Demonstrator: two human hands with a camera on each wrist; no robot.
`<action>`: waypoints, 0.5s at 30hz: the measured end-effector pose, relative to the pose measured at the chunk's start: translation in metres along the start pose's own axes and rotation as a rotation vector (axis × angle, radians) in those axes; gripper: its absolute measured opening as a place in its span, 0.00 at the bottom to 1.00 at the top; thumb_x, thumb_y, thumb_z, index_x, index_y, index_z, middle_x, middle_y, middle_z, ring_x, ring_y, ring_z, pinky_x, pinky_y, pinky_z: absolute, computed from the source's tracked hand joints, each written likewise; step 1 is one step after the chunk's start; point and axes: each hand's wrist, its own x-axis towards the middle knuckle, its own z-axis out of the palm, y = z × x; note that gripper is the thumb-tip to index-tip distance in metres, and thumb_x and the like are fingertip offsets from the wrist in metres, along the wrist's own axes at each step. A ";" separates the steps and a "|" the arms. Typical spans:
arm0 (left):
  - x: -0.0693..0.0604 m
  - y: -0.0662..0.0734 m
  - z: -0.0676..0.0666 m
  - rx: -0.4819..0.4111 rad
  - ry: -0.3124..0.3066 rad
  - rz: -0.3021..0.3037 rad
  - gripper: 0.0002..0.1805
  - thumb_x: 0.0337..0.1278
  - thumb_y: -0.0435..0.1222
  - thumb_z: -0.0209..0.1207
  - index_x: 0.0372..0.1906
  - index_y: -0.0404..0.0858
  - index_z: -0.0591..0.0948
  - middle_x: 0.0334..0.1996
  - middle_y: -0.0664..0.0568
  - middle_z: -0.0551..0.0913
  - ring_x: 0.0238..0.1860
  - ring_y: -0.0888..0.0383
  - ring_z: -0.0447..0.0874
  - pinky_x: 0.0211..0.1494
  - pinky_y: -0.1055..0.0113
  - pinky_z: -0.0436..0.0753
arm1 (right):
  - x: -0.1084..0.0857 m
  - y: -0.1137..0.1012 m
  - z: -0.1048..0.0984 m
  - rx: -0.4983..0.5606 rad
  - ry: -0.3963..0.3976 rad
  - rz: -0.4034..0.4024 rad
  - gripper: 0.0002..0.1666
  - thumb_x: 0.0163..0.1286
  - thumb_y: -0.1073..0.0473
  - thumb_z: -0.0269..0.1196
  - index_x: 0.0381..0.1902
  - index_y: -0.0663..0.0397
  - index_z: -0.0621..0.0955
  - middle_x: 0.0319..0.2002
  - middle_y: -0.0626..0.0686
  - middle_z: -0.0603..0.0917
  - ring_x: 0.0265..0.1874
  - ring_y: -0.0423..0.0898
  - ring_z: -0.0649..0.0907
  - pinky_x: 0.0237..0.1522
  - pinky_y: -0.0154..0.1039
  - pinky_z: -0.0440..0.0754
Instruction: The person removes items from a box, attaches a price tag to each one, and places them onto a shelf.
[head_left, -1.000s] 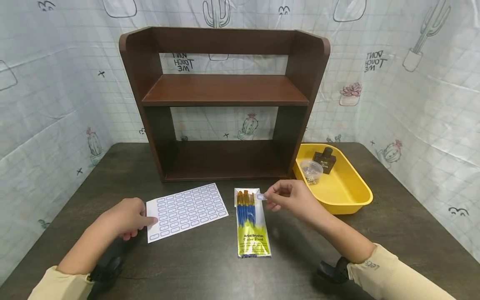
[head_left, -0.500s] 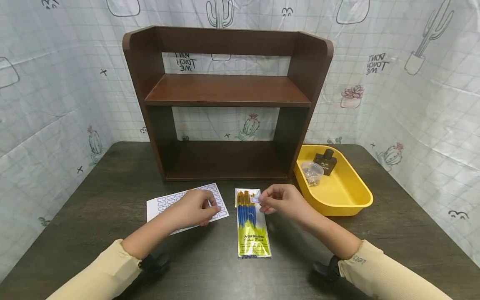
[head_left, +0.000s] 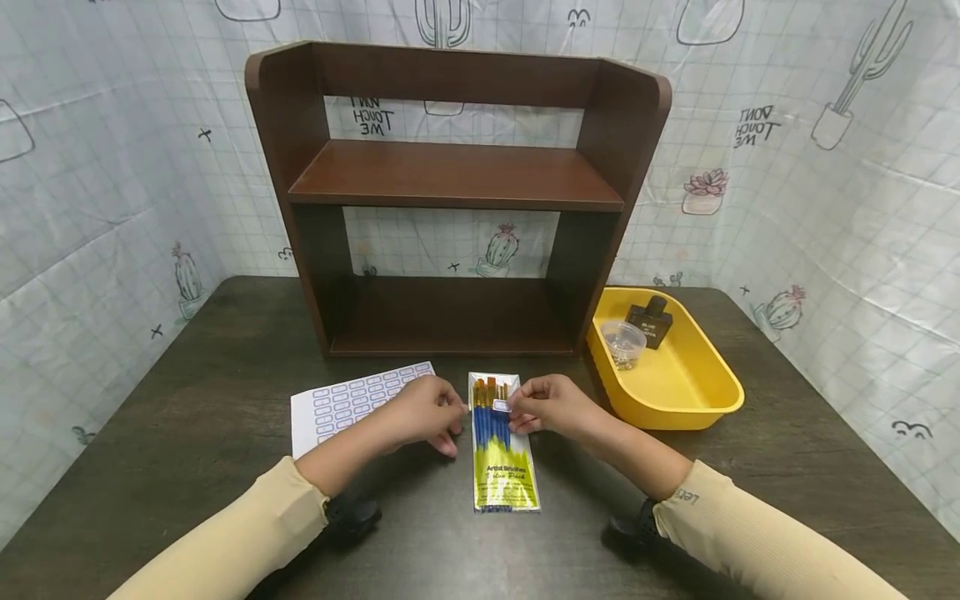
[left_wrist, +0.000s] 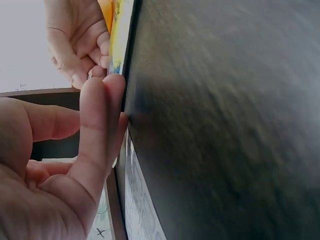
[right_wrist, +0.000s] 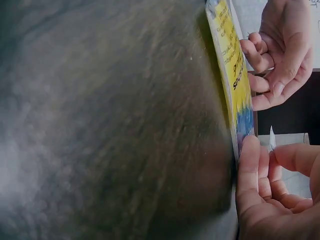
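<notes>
A pack of artist brushes (head_left: 506, 479) lies flat on the dark table, blue handles and brown bristles showing through its clear sleeve. My right hand (head_left: 552, 405) pinches a small blue-bordered label (head_left: 501, 406) between thumb and finger over the upper part of the pack. In the right wrist view the label (right_wrist: 272, 138) sticks up from the fingertips, while the lower fingers rest at the pack's side. My left hand (head_left: 423, 410) is by the pack's left edge, fingers loosely extended and holding nothing visible. Its forearm covers part of the white label sheet (head_left: 330, 417).
A brown two-tier shelf (head_left: 457, 204) stands behind the pack. To the right, a yellow tray (head_left: 693, 375) holds a dark bottle (head_left: 650, 322) and a clear round tub (head_left: 624, 343) with small items inside. A patterned cloth (head_left: 90, 192) hangs around the table.
My left hand has left the label sheet's left edge and moved right to the brush pack. My right hand has carried the label leftward over the brushes.
</notes>
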 end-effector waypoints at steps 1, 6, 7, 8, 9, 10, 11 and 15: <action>0.001 0.000 0.001 -0.015 0.003 -0.016 0.10 0.74 0.29 0.56 0.43 0.24 0.82 0.30 0.41 0.85 0.20 0.58 0.87 0.30 0.62 0.89 | 0.001 0.001 0.000 0.005 -0.003 0.006 0.13 0.78 0.65 0.59 0.49 0.74 0.82 0.38 0.58 0.89 0.36 0.43 0.88 0.45 0.40 0.90; 0.006 0.004 0.005 -0.073 0.004 -0.085 0.12 0.75 0.27 0.51 0.47 0.21 0.82 0.27 0.41 0.84 0.19 0.57 0.87 0.30 0.61 0.89 | 0.003 0.003 0.000 0.033 -0.020 0.013 0.13 0.78 0.66 0.59 0.49 0.75 0.82 0.37 0.58 0.89 0.36 0.43 0.87 0.46 0.39 0.90; 0.007 0.005 0.006 -0.082 0.000 -0.098 0.13 0.75 0.27 0.51 0.47 0.21 0.82 0.26 0.42 0.84 0.18 0.57 0.87 0.30 0.62 0.89 | 0.003 0.004 0.000 0.036 -0.022 0.012 0.13 0.78 0.66 0.59 0.49 0.75 0.81 0.37 0.57 0.89 0.36 0.43 0.87 0.46 0.39 0.90; 0.007 0.006 0.006 -0.090 -0.004 -0.109 0.13 0.74 0.27 0.51 0.46 0.21 0.83 0.25 0.42 0.84 0.18 0.57 0.86 0.30 0.62 0.89 | 0.003 0.004 0.000 0.040 -0.023 0.010 0.13 0.78 0.66 0.59 0.49 0.75 0.81 0.37 0.58 0.89 0.36 0.43 0.87 0.46 0.39 0.90; 0.008 0.005 0.007 -0.095 -0.008 -0.120 0.13 0.74 0.27 0.51 0.44 0.21 0.83 0.24 0.43 0.84 0.17 0.58 0.86 0.29 0.63 0.89 | 0.003 0.004 0.000 0.041 -0.023 0.008 0.13 0.78 0.66 0.59 0.49 0.75 0.81 0.37 0.58 0.89 0.36 0.43 0.87 0.46 0.38 0.90; 0.009 0.005 0.008 -0.101 -0.011 -0.129 0.12 0.73 0.27 0.51 0.43 0.21 0.83 0.23 0.43 0.84 0.17 0.58 0.85 0.29 0.63 0.89 | 0.004 0.005 0.000 0.045 -0.023 0.007 0.13 0.78 0.66 0.59 0.49 0.75 0.81 0.37 0.58 0.89 0.36 0.43 0.87 0.46 0.38 0.90; 0.010 0.005 0.009 -0.107 -0.016 -0.136 0.12 0.72 0.27 0.51 0.41 0.22 0.84 0.23 0.44 0.83 0.16 0.58 0.85 0.29 0.64 0.89 | 0.004 0.005 0.000 0.046 -0.024 0.004 0.13 0.78 0.66 0.59 0.49 0.75 0.81 0.37 0.58 0.89 0.36 0.43 0.87 0.45 0.38 0.90; 0.013 0.002 0.012 -0.128 -0.017 -0.146 0.11 0.70 0.26 0.54 0.36 0.23 0.83 0.21 0.45 0.83 0.15 0.59 0.84 0.28 0.65 0.88 | 0.003 0.006 0.000 0.050 -0.032 -0.011 0.12 0.78 0.67 0.59 0.49 0.76 0.81 0.38 0.58 0.89 0.36 0.43 0.88 0.45 0.37 0.90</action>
